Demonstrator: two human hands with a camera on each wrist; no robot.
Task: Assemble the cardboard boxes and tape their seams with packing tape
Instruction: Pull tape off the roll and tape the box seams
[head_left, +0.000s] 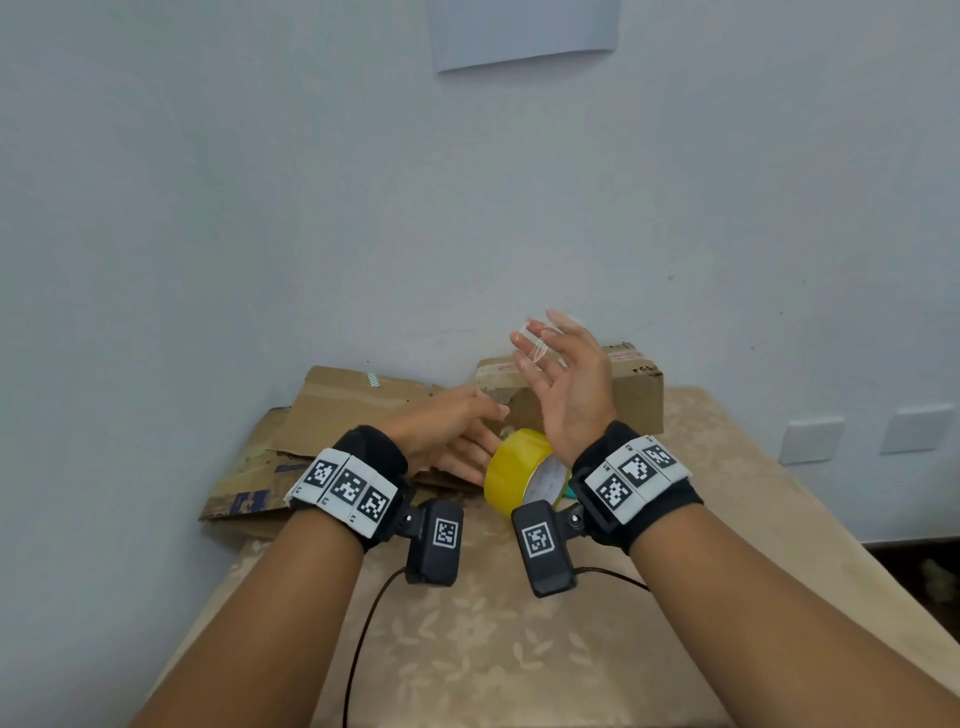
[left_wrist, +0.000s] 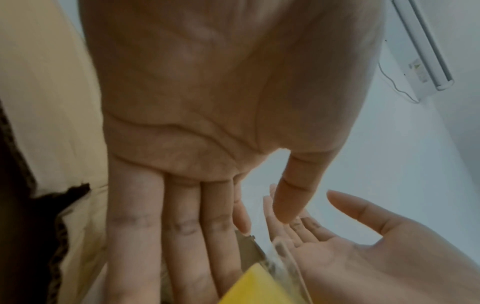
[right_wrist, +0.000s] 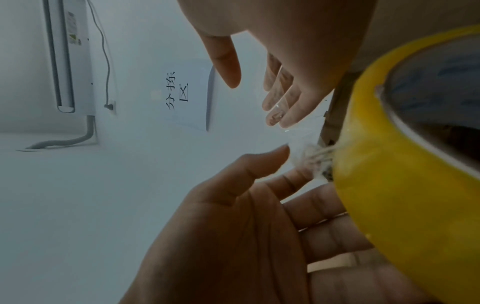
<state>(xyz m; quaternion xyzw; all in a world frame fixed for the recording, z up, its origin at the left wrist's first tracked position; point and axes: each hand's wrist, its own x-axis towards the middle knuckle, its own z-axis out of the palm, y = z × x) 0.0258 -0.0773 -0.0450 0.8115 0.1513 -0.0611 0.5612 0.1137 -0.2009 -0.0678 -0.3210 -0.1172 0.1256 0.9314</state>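
Note:
A yellow roll of packing tape (head_left: 519, 470) stands tilted between my two wrists. My left hand (head_left: 457, 436) reaches flat beside it, fingers straight, and its fingers (right_wrist: 319, 207) lie against the roll's side (right_wrist: 402, 185). My right hand (head_left: 561, 374) is raised above the roll, palm turned left and fingers spread. A crumpled strip of clear tape (head_left: 536, 344) sticks to its fingertips (right_wrist: 275, 115) and runs back toward the roll (left_wrist: 255, 288). Behind the right hand stands a closed cardboard box (head_left: 631, 395). Flattened cardboard (head_left: 332, 415) lies at the left against the wall.
The work sits on a beige patterned table (head_left: 467, 649) pushed against a pale wall (head_left: 311, 208). A black cable (head_left: 363, 639) trails from the left wrist camera across the table. The table's right edge falls away near wall sockets (head_left: 810, 440).

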